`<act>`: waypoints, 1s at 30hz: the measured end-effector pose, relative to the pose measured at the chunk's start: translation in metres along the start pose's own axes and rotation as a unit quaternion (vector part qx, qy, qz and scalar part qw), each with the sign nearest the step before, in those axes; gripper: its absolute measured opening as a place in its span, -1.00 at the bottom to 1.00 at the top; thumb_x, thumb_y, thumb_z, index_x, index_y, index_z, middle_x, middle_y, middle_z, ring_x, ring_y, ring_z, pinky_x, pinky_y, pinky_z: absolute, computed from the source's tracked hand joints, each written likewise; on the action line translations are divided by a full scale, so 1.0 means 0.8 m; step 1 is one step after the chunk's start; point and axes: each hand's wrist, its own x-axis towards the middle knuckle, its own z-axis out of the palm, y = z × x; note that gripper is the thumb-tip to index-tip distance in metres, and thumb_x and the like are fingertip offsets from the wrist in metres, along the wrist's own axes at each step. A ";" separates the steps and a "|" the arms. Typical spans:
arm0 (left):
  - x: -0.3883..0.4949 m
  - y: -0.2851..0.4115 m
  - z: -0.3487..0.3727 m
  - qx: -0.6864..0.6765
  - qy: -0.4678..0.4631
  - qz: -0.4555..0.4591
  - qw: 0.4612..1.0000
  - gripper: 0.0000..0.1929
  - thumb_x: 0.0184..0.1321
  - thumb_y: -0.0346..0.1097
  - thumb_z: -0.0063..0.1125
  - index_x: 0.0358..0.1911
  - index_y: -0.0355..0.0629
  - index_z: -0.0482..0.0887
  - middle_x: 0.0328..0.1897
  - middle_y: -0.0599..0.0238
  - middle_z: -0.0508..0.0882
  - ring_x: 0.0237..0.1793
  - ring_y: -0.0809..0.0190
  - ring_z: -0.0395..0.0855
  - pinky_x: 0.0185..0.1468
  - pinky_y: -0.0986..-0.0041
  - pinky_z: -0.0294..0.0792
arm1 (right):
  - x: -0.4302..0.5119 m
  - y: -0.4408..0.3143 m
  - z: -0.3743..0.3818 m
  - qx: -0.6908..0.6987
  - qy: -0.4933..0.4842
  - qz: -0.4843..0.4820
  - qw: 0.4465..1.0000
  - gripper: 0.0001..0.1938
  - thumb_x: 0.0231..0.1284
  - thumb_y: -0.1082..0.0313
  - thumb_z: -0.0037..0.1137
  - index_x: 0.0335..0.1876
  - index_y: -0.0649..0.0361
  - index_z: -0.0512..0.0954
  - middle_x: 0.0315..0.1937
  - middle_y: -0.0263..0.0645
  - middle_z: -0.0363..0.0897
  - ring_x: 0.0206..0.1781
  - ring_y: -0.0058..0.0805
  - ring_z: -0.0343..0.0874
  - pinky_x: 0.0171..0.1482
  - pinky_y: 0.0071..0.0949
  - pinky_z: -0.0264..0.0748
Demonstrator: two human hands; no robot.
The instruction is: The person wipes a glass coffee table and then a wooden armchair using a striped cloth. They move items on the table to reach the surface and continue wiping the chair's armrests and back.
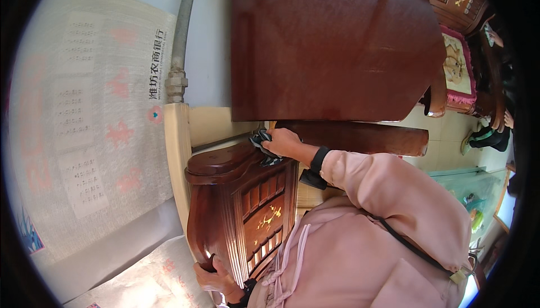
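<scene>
My right hand point(284, 142) has its fingers closed on a dark patterned cloth point(267, 147), which lies against the back end of a glossy carved wooden armrest point(223, 162). The armrest belongs to a dark red-brown wooden seat whose side panel point(263, 219) has gold blossom inlay and vertical slats. Toward the bottom, my left hand point(216, 275) grips the front curved end of the same armrest; part of its fingers is hidden behind the wood. Both wrists wear dark bands.
A large polished wooden tabletop point(329, 50) stands beside the armrest, with a wooden beam point(358, 137) below its edge. A metal pipe point(179, 55) runs along the wall. At right are a glass table point(476, 198), a fringed seat cover point(457, 65) and partly visible people.
</scene>
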 end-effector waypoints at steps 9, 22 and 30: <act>-0.001 0.002 0.000 0.025 0.016 0.017 0.999 -0.45 0.04 0.23 0.29 -0.35 -0.20 0.52 -0.53 0.02 0.56 -0.47 -0.24 0.52 -0.39 -0.02 0.29 | -0.051 -0.056 -0.120 -0.016 0.321 -0.185 0.929 -0.63 0.12 0.03 0.20 -0.09 0.16 0.61 -0.20 -0.04 0.64 -0.07 0.01 0.59 -0.03 -0.14 0.51; 0.001 0.010 -0.002 0.034 0.045 0.038 0.998 -0.44 0.04 0.26 0.28 -0.38 -0.18 0.50 -0.52 0.03 0.55 -0.47 -0.20 0.52 -0.38 0.01 0.30 | -0.072 0.069 -0.203 -0.351 0.394 -0.004 0.849 -0.54 0.02 0.04 0.30 0.08 -0.04 0.59 0.16 -0.17 0.50 0.33 -0.08 0.28 0.22 0.06 0.11; 0.001 0.010 -0.001 0.052 0.050 0.041 0.997 -0.42 0.07 0.28 0.25 -0.34 -0.19 0.54 -0.50 0.02 0.57 -0.45 -0.20 0.54 -0.37 0.02 0.32 | -0.020 0.078 -0.202 -0.410 0.406 -0.108 0.809 -0.34 0.06 -0.12 0.27 0.34 -0.25 0.42 0.43 -0.07 0.21 0.48 0.14 0.09 0.32 0.31 0.05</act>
